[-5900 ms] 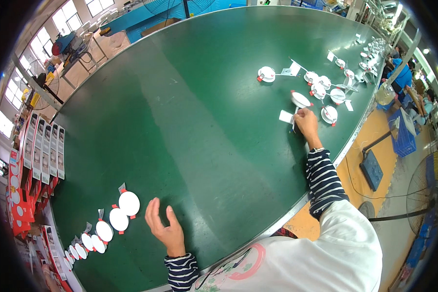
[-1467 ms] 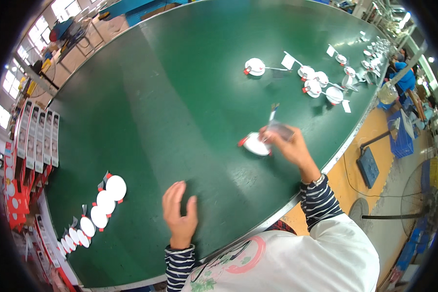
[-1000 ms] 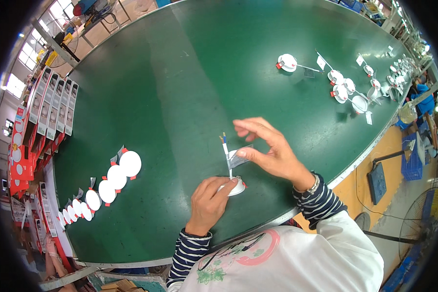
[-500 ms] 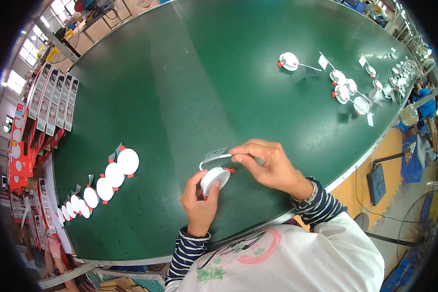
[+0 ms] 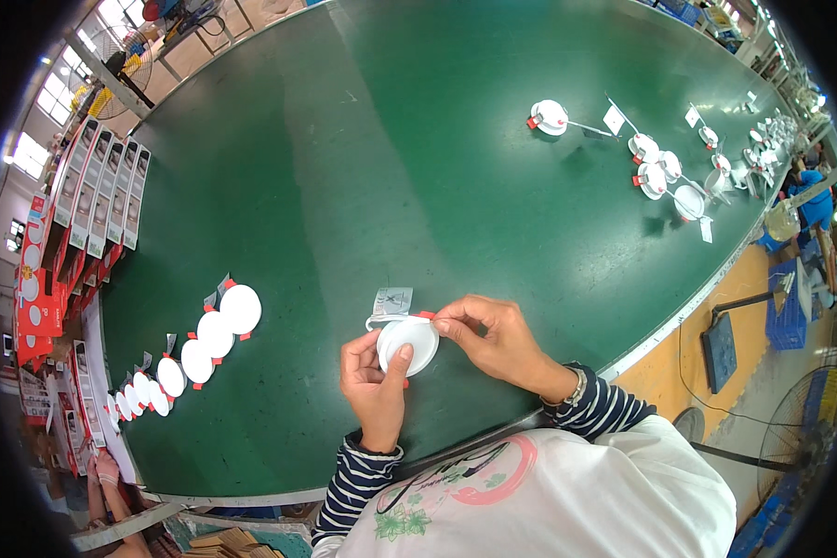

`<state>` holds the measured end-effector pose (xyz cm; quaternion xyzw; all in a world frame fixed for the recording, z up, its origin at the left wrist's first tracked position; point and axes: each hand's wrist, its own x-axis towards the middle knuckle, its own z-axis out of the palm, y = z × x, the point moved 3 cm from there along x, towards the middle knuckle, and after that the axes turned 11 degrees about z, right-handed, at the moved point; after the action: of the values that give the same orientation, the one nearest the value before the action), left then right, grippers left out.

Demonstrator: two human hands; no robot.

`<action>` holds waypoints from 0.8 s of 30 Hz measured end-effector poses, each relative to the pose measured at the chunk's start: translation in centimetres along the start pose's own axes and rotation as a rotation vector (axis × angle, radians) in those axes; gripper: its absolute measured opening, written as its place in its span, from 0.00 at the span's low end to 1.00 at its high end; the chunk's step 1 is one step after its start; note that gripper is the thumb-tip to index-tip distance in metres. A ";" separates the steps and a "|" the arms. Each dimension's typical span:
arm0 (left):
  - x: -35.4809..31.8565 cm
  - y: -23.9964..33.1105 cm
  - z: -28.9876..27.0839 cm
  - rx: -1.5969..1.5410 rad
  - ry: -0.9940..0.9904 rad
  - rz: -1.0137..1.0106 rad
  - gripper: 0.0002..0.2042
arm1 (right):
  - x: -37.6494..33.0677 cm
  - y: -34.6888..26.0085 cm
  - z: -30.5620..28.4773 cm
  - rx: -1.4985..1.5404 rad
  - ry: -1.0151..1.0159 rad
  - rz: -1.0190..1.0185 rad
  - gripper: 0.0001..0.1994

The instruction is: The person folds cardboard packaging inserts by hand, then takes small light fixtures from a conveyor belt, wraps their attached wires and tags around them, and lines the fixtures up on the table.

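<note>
A round white downlight (image 5: 418,342) with red spring clips is gripped in my left hand (image 5: 374,395), its thumb on the white disc and its fingers around the left edge. My right hand (image 5: 498,339) pinches the end of the lamp's white cable (image 5: 381,319) at the disc's upper right edge, close to a red clip (image 5: 426,315). The cable bends round the top of the lamp. A silvery printed label (image 5: 393,300) hangs on the cable, just beyond the disc. Both hands are above the green table (image 5: 493,223).
At left, a row of similar downlights (image 5: 216,333) lies overlapping on the table. More downlights (image 5: 654,177) with cables and tags are scattered at far right. Stacked red and white boxes (image 5: 98,200) stand at the left edge. Another person's hands (image 5: 105,470) show at lower left.
The downlight has tilted so its white disc faces up. My right hand has come down and left, bringing the cable end to the lamp's rim. The table's downlights have shifted slightly left.
</note>
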<state>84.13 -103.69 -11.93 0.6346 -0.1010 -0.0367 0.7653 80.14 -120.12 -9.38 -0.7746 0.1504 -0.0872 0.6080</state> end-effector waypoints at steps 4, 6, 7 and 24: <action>-0.1 -0.6 -0.1 -0.062 -0.004 0.007 0.17 | 0.4 0.8 0.1 0.077 -0.038 0.143 0.07; -0.3 -0.9 0.0 -0.132 0.024 -0.016 0.17 | 0.5 1.3 0.1 0.195 -0.088 0.200 0.07; -0.3 -0.9 0.1 -0.132 0.023 -0.017 0.17 | 0.5 1.7 0.0 0.196 -0.087 0.201 0.07; -0.6 -1.5 0.8 -0.328 -0.065 -0.121 0.17 | 0.9 2.1 -1.6 0.479 -0.383 0.398 0.06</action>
<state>83.49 -104.59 -13.31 0.5047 -0.0798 -0.1194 0.8513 80.25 -122.37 -11.03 -0.5680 0.1569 0.1467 0.7945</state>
